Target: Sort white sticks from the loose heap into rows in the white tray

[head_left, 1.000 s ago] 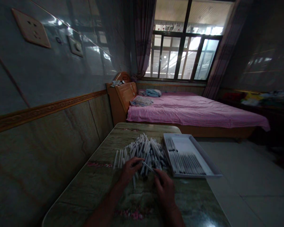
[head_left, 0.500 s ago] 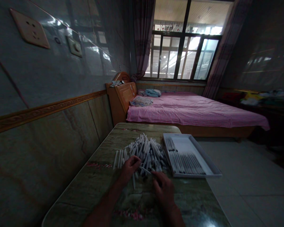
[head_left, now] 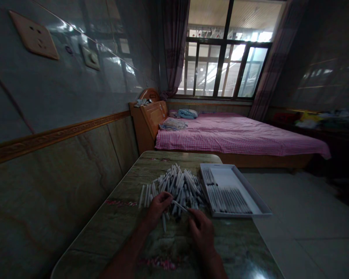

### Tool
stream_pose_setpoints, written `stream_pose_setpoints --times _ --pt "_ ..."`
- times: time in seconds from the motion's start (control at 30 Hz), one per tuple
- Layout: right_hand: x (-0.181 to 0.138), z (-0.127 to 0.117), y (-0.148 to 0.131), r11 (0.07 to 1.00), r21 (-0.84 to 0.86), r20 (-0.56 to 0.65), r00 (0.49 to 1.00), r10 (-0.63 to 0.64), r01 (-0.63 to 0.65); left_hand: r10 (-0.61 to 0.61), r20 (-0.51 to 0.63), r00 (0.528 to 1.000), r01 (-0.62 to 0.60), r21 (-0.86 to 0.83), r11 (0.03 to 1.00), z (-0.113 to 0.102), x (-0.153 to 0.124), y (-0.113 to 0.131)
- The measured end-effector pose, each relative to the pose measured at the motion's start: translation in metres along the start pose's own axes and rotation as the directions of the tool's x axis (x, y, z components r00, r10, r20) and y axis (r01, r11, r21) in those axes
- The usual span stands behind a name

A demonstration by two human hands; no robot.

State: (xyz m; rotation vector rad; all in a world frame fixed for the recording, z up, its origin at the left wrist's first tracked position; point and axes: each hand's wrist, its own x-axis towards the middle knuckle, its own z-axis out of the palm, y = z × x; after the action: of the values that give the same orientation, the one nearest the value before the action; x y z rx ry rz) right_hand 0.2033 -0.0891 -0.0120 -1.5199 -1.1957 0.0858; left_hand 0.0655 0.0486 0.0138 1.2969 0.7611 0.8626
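Observation:
A slim whitish pen is stretched between my two hands, above the near side of a heap. My left hand pinches its left end with thumb and forefinger. At the other end, my right hand is closed on the pen, fingers curled. The heap of pale pens lies loosely on the table behind my hands, with several more lying apart on its left. To the right, a shallow white box holds two rows of pens side by side, showing dark ends.
The marbled green table has a pale rim and stands along the tiled wall on my left. Beyond it is a bed with a pink checked cover and a wooden headboard. The box's right side juts past the table edge.
The held pen has tilted slightly and both hands have shifted a little, still gripping it. Heap and box look the same; the view has moved slightly.

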Motion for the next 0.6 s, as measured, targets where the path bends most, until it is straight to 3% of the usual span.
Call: stream_pose_setpoints --times 0.6 --pt "-0.0001 -0.0022 -0.0041 1.000 0.001 -0.024 1.000 -0.016 0.016 0.006 -0.028 1.000 -0.007 -0.045 0.999 -0.0030 0.0041 -0.0055"
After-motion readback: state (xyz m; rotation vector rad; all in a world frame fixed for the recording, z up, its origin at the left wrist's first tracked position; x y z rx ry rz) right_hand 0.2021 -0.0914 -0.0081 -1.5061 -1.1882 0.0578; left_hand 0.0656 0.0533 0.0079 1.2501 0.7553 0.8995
